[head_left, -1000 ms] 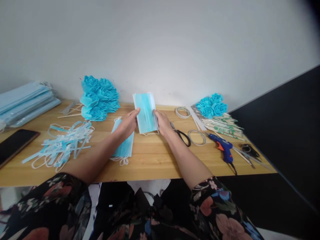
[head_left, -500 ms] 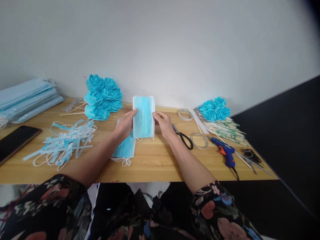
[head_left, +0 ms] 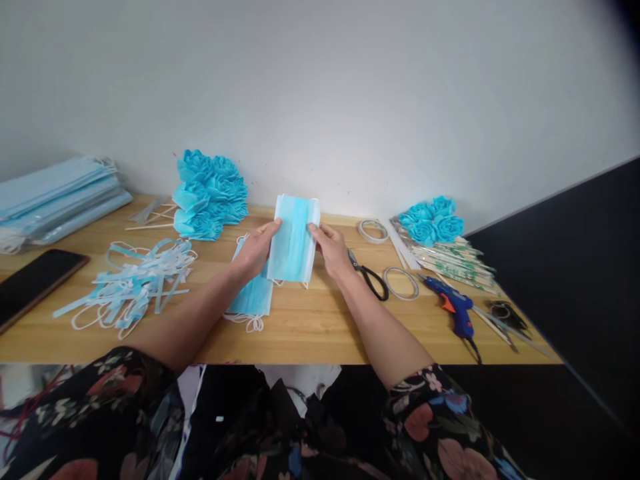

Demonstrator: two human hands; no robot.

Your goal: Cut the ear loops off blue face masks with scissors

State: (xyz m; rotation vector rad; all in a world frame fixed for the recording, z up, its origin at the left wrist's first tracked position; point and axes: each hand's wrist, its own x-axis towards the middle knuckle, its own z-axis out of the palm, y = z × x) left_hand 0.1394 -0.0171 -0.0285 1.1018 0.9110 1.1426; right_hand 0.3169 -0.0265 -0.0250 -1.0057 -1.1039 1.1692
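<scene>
Mask (head_left: 293, 239): blue, held upright above the table (head_left: 300, 330), near its middle, with the long sides vertical.
Left hand (head_left: 256, 250): grips the mask's left edge; the fingers (head_left: 273, 228) are closed on it, thumb in front.
Right hand (head_left: 332, 249): grips the right edge; the fingers (head_left: 315, 230) are pinched shut on it.
Flat mask (head_left: 251, 297): lies on the table under the left wrist, ear loops at its near end.
Scissors (head_left: 370, 276): on the table just right of the right hand.
Tape rings (head_left: 400, 283): right of the scissors, one nearer and one by the wall.
Glue gun (head_left: 457, 312): blue, farther right, near the table's front edge.
Flowers (head_left: 210, 195): a blue bunch by the wall at left; a smaller bunch (head_left: 431, 220) at right, on sticks (head_left: 457, 261).
Strips (head_left: 133, 283): a loose pile left of the left arm.
Phone (head_left: 35, 280): dark, at the far left.
Mask stack (head_left: 55, 200): behind the phone.
</scene>
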